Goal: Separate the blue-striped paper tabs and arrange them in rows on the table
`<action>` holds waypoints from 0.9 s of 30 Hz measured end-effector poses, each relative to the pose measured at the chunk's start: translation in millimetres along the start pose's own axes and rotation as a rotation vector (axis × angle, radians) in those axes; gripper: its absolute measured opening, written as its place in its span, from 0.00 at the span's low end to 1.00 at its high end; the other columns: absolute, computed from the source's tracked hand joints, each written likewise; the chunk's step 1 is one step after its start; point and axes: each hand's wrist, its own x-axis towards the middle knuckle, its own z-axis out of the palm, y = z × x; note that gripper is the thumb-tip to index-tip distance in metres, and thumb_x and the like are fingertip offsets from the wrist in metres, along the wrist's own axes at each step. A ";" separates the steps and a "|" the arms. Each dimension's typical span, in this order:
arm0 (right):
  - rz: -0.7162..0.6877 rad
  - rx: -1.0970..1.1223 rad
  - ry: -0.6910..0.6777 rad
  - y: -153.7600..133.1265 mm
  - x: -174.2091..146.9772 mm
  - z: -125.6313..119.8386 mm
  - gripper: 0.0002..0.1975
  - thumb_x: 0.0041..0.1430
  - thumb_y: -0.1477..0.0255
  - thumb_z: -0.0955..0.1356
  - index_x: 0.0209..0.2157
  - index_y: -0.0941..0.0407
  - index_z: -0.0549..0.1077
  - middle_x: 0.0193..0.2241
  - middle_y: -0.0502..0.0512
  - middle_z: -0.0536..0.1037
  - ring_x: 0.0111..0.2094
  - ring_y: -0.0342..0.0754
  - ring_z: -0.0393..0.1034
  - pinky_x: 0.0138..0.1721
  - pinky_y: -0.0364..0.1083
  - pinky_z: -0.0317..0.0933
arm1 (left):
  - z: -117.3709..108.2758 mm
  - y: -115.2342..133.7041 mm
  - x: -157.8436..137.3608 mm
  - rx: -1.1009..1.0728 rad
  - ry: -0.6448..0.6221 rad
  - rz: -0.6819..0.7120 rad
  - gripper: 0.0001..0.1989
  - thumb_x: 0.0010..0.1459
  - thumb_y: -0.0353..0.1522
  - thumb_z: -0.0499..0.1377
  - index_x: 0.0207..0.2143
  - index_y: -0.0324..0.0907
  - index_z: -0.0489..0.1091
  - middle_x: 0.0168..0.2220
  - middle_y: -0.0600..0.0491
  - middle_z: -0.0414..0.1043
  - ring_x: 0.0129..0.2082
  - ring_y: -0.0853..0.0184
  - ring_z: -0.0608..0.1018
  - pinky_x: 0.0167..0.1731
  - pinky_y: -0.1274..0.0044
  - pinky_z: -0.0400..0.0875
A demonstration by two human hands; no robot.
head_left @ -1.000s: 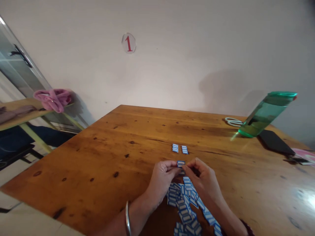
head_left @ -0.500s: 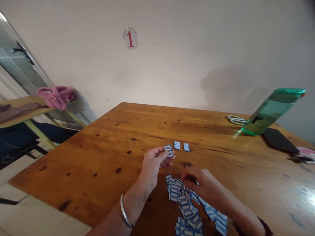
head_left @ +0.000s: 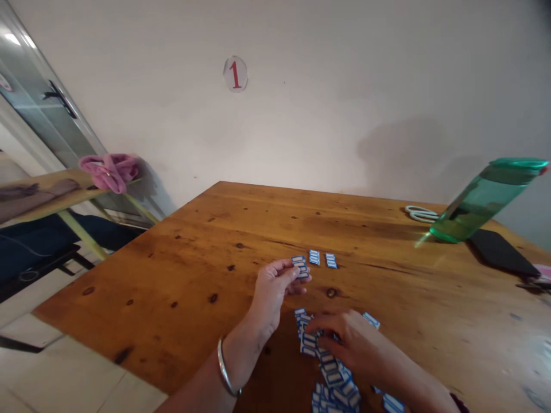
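Note:
Between the thumb and fingers of my left hand (head_left: 275, 287) is a small blue-and-white card (head_left: 299, 267) marked with white bars in blue frames. It is held above the table, left of two similar cards (head_left: 314, 257) lying flat side by side. My right hand (head_left: 350, 338) reaches over a loose pile of such cards (head_left: 330, 367). Its fingers are spread and bent, their tips down at the pile's upper left part. The hand hides part of the pile. I see no card clearly gripped in it.
The wooden table (head_left: 258, 218) reaches back to the wall. At the right stand a leaning-looking green bottle (head_left: 484, 201), a dark flat case (head_left: 501, 252) and a white coiled cable (head_left: 422, 214). Left, another table bears a pink cloth (head_left: 112, 171) and a person's forearms (head_left: 41, 195).
My right hand has moved left over the pile, and its fingers have spread. My left hand still holds its card. The whole view has shifted slightly.

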 end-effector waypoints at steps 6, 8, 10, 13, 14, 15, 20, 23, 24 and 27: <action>0.032 -0.041 0.017 2.9 -1.7 -0.1 0.11 0.50 0.80 0.62 0.25 0.53 0.74 0.25 0.48 0.74 0.27 0.43 0.67 0.26 0.39 0.52 | 0.6 1.2 0.0 -0.015 -0.002 -0.003 0.08 0.43 0.28 0.61 0.30 0.35 0.71 0.27 0.48 0.76 0.27 0.65 0.77 0.22 0.79 0.70; 0.049 -0.048 0.033 2.5 0.3 0.0 0.10 0.51 0.79 0.62 0.23 0.54 0.72 0.23 0.48 0.73 0.26 0.43 0.66 0.25 0.40 0.51 | 1.2 2.1 -0.8 -0.014 -0.004 -0.005 0.08 0.43 0.28 0.61 0.30 0.35 0.71 0.27 0.48 0.76 0.27 0.65 0.77 0.23 0.79 0.70; 0.078 -0.056 0.092 2.0 3.8 1.5 0.09 0.52 0.77 0.63 0.23 0.55 0.71 0.24 0.49 0.72 0.26 0.44 0.66 0.26 0.41 0.52 | 1.6 2.3 -1.6 -0.011 -0.006 -0.007 0.08 0.44 0.28 0.61 0.30 0.34 0.71 0.27 0.48 0.75 0.26 0.66 0.77 0.23 0.79 0.70; 0.080 -0.049 0.191 1.2 10.2 5.6 0.05 0.52 0.76 0.64 0.29 0.56 0.71 0.29 0.52 0.72 0.31 0.46 0.66 0.31 0.43 0.55 | 1.3 1.5 -1.7 -0.009 -0.018 -0.001 0.08 0.44 0.28 0.61 0.30 0.34 0.71 0.27 0.48 0.75 0.26 0.66 0.77 0.23 0.79 0.70; 0.075 -0.054 0.201 0.9 12.3 7.2 0.04 0.52 0.77 0.64 0.31 0.56 0.70 0.31 0.53 0.71 0.33 0.47 0.65 0.33 0.44 0.56 | 1.2 1.1 -1.5 -0.008 -0.020 0.001 0.08 0.45 0.28 0.60 0.30 0.34 0.71 0.27 0.48 0.75 0.26 0.66 0.77 0.23 0.79 0.70; 0.073 -0.066 0.201 0.6 14.5 8.6 0.04 0.53 0.77 0.64 0.31 0.57 0.70 0.31 0.54 0.71 0.34 0.48 0.65 0.34 0.45 0.57 | 1.0 0.8 -1.3 -0.007 -0.021 0.001 0.08 0.45 0.28 0.60 0.30 0.34 0.70 0.27 0.48 0.75 0.26 0.66 0.77 0.23 0.79 0.70; 0.078 -0.166 0.166 -1.2 24.9 12.6 0.04 0.53 0.77 0.63 0.32 0.58 0.69 0.34 0.58 0.71 0.36 0.51 0.65 0.38 0.48 0.59 | 0.9 0.7 -1.0 -0.011 -0.031 0.000 0.07 0.45 0.28 0.61 0.30 0.34 0.71 0.27 0.49 0.75 0.26 0.67 0.77 0.23 0.80 0.70; 0.055 -0.230 0.115 -2.8 28.7 13.4 0.06 0.52 0.78 0.65 0.34 0.59 0.69 0.36 0.59 0.71 0.39 0.53 0.65 0.40 0.50 0.60 | 1.3 1.2 -1.4 -0.009 -0.043 0.005 0.07 0.45 0.28 0.60 0.30 0.34 0.71 0.26 0.49 0.75 0.26 0.67 0.77 0.23 0.80 0.69; 0.049 -0.252 0.103 -3.5 29.2 13.9 0.05 0.52 0.78 0.65 0.33 0.59 0.69 0.37 0.60 0.71 0.39 0.53 0.65 0.41 0.51 0.60 | 1.4 1.4 -1.5 -0.009 -0.042 0.005 0.07 0.45 0.28 0.60 0.30 0.34 0.71 0.26 0.49 0.75 0.26 0.67 0.77 0.23 0.80 0.69; 0.045 -0.306 0.092 -5.4 29.7 15.7 0.05 0.52 0.79 0.64 0.33 0.60 0.69 0.36 0.60 0.72 0.40 0.54 0.65 0.42 0.52 0.60 | 2.0 2.0 -1.6 -0.010 -0.031 0.004 0.06 0.45 0.27 0.60 0.29 0.34 0.71 0.26 0.49 0.75 0.26 0.67 0.77 0.23 0.80 0.69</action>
